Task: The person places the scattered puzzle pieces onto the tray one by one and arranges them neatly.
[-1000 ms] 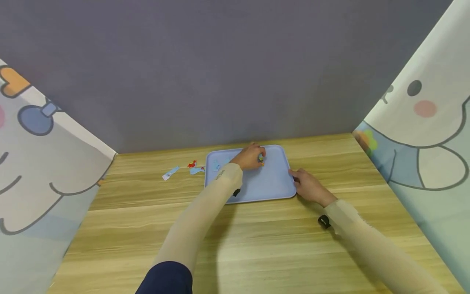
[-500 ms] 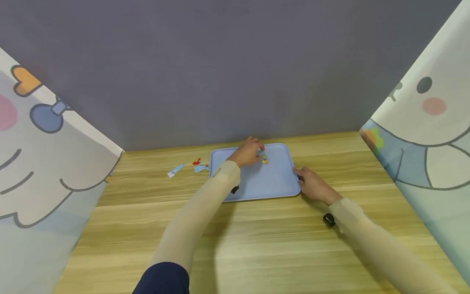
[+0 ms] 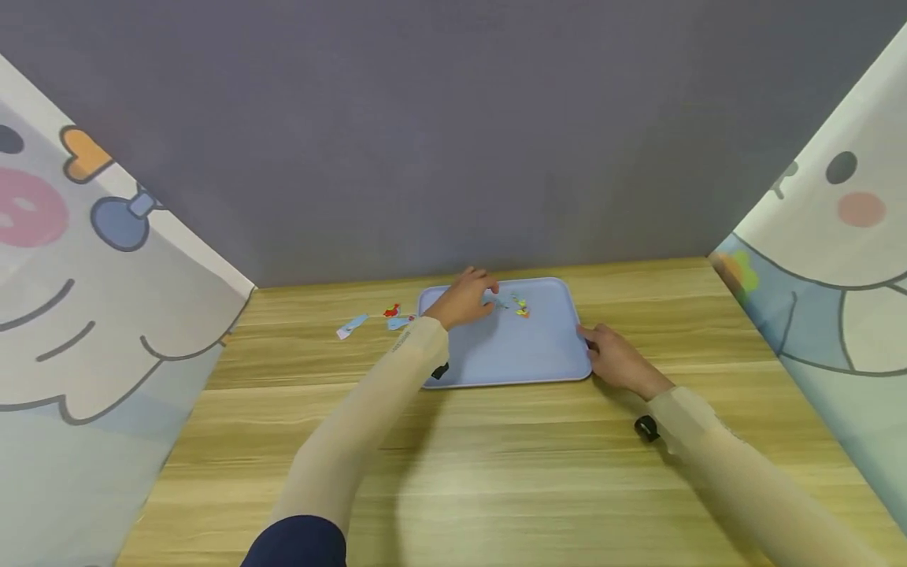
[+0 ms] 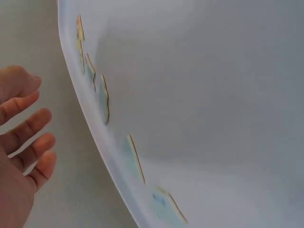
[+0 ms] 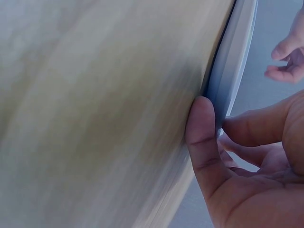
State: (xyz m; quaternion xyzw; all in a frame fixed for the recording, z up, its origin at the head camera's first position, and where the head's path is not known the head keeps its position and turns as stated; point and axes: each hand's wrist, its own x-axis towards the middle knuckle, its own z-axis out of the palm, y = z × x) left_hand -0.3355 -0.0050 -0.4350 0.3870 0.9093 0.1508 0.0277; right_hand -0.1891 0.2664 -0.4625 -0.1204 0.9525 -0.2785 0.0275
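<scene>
A pale blue tray (image 3: pixel 524 354) lies on the wooden table. My left hand (image 3: pixel 464 301) hovers over its back left part, fingers loosely bent and nothing between them. Just right of those fingertips, a small yellow-and-orange flat piece (image 3: pixel 522 308) lies on the tray. The left wrist view shows it (image 4: pixel 80 45) in a row along the rim with several light blue wooden puzzle-like pieces (image 4: pixel 104 99). My right hand (image 3: pixel 618 361) pinches the tray's right rim; in the right wrist view, thumb and fingers (image 5: pixel 201 118) sit on both sides of that rim (image 5: pixel 232 66).
Left of the tray on the table (image 3: pixel 298 441) are a pale blue strip-shaped piece (image 3: pixel 352 325), a red piece (image 3: pixel 392 311) and another blue piece (image 3: pixel 399 323) near the tray's edge. A grey wall (image 3: pixel 453 142) rises behind, with cartoon-printed panels (image 3: pixel 843 236) on either side.
My left hand has let go of the yellow-and-orange piece, which now lies on the tray, and has drawn back to the left. My right hand keeps its pinch. The head view has turned slightly left.
</scene>
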